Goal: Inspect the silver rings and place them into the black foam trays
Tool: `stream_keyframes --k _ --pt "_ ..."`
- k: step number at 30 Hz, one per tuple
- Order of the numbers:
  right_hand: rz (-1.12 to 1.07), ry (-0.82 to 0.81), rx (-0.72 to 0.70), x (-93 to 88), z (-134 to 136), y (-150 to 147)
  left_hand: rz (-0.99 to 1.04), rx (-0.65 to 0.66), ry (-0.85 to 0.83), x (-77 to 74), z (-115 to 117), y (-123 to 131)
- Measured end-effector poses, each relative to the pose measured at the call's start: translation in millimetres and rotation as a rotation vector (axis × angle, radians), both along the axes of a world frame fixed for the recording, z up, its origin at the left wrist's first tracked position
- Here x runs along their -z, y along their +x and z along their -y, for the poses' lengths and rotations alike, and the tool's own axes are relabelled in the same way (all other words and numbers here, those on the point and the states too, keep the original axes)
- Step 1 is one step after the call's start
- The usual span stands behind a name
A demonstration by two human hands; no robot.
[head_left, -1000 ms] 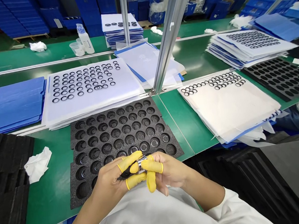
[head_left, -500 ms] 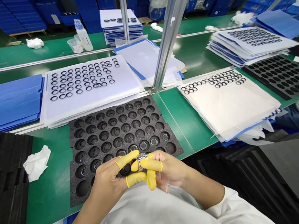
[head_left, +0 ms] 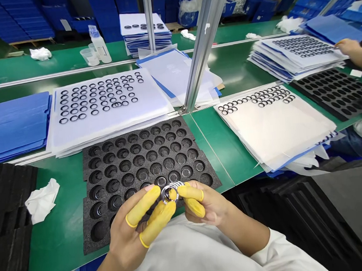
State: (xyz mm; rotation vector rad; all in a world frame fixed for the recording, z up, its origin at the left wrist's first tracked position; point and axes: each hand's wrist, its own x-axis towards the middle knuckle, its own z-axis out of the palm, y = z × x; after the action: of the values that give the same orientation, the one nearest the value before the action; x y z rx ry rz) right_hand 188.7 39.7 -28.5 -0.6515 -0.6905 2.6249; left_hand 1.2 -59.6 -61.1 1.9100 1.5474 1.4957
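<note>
Handle the ribbed metal ring (head_left: pixel 175 185) as a light, stiff part with a smooth, probably slippery finish; the bright surface is likely to scratch more readily than the body would bend. Take hold at opposing points of the outer rim, with light pressure and covered fingertips only. Whether it is one ribbed piece or several rings stacked together cannot be told from this view. At the left, the left hand (head_left: pixel 125 240) has its yellow-covered fingers (head_left: pixel 143 207) partly spread: the index tip sits at the ring's left edge and the thumb tip at its near edge; whether they grip or merely steady it cannot be confirmed. At centre, the ring is held between the two hands, seen against the near part of the foam tray (head_left: pixel 91 246), tilted, with its opening turned to the near left. A yellow-covered fingertip shows within the opening and appears to belong to the right hand. At the right, the right hand (head_left: pixel 216 208) is closed in a pinch on the ring's right side, with another covered finger bent just nearer
</note>
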Motion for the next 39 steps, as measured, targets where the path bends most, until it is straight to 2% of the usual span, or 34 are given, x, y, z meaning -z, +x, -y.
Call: stream_keyframes --k 4,8,13,19,21,24,31,39 --pt "0.113 0.155 0.068 -6.1 5.7 -3.1 -0.203 0.02 0.23 -9.4 -7.7 2.9" --pt "0.177 0.321 0.061 -12.7 13.0 -5.7 -0.134 0.03 0.167 -23.4 -14.1 8.4" --pt "0.207 0.451 0.032 -12.9 22.5 -6.4 -0.125 0.065 0.143 -29.4 -13.3 11.5" --pt "0.257 0.951 0.087 -4.0 24.7 -7.7 -0.007 0.106 -0.042 -39.5 -11.3 15.8" --pt "0.269 1.077 0.087 0.5 23.2 -7.6 0.079 0.147 -0.128 -40.0 -9.8 15.6" --pt "0.269 1.23 0.092 7.5 20.8 -6.7 0.199 0.136 -0.215 -35.7 -7.1 13.1" --pt "0.26 1.43 0.058 13.7 14.7 -3.4 0.39 0.155 -0.331 -24.8 -3.8 5.0" --pt "0.323 1.678 0.035 9.8 8.7 -1.6 0.425 0.169 -0.304 -28.1 -9.2 1.1"
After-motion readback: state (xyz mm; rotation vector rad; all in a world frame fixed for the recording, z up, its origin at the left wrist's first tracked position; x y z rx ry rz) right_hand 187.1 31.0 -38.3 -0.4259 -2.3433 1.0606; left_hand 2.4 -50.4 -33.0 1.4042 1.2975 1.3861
